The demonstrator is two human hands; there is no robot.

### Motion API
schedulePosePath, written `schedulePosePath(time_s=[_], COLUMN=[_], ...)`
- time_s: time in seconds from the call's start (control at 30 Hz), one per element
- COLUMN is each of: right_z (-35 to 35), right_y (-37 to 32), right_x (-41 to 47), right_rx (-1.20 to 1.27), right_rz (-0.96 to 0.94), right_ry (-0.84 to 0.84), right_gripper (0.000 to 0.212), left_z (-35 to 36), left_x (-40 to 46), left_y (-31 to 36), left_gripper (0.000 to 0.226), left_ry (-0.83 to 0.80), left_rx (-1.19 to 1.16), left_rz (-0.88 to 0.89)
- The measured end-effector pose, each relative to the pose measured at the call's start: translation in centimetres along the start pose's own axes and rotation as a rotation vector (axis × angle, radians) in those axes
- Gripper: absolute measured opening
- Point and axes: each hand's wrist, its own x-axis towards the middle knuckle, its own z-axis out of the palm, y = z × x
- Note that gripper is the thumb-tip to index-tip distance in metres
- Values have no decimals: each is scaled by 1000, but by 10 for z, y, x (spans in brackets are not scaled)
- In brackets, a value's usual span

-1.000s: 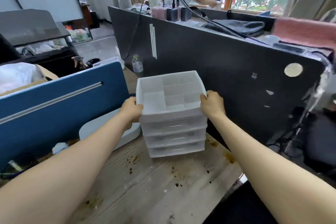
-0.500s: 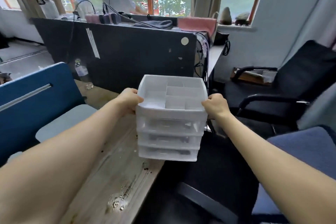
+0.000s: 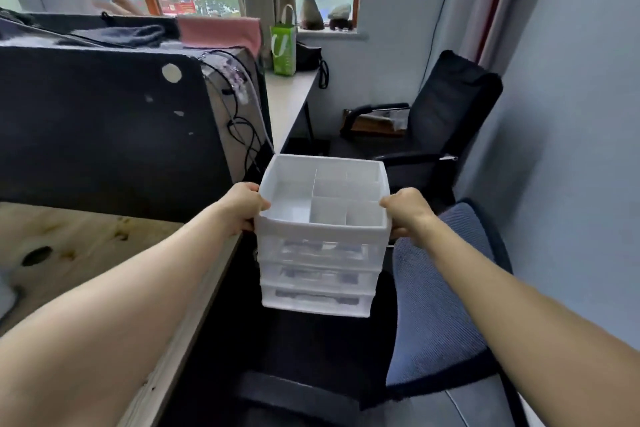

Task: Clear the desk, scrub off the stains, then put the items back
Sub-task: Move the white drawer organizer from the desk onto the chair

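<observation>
Drawer organizer (image 3: pixel 320 255) gripped between both hands (image 3: pixel 242 208), off the desk (image 3: pixel 86 246).

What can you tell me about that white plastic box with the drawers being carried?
The white translucent plastic drawer organiser has an open top tray split by dividers into several compartments, which look empty, and three shallow drawers below, all closed, with dark contents dimly showing. It is upright and held in the air, past the edge of the stained wooden desk. The left hand and right hand grip its top rim on opposite sides.
</observation>
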Motion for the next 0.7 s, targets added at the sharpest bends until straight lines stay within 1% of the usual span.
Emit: schedulePosePath(time_s=[0.07, 0.13, 0.2, 0.3, 0.37, 0.47, 0.57, 0.7], right_z=[-6, -9, -8, -1, 10, 29, 51, 77], right_y=[14, 29, 42, 65, 82, 110, 139, 159], right_x=[20, 40, 58, 89, 116, 151, 185, 215], right_rx=[2, -10, -39, -40, -37, -81, -145, -292], right_rz=[53, 101, 140, 190, 224, 299, 364, 359], right_ry=[-34, -64, -91, -139, -139, -117, -93, -73], right_gripper=[5, 11, 17, 15, 18, 24, 29, 29], left_z=[24, 42, 55, 68, 79, 97, 112, 124], left_x=[23, 48, 70, 102, 128, 171, 214, 253], left_y=[-3, -10, -18, -32, -41, -60, -80, -106], left_gripper=[24, 30, 33, 31, 32, 36, 45, 47], left_ry=[-17, -42, -81, -122, -130, -118, -99, -49], left_rx=[-20, -21, 20, 81, 105, 143, 166, 172], left_rz=[-28, -61, -96, -154, -183, -209, -239, -250])
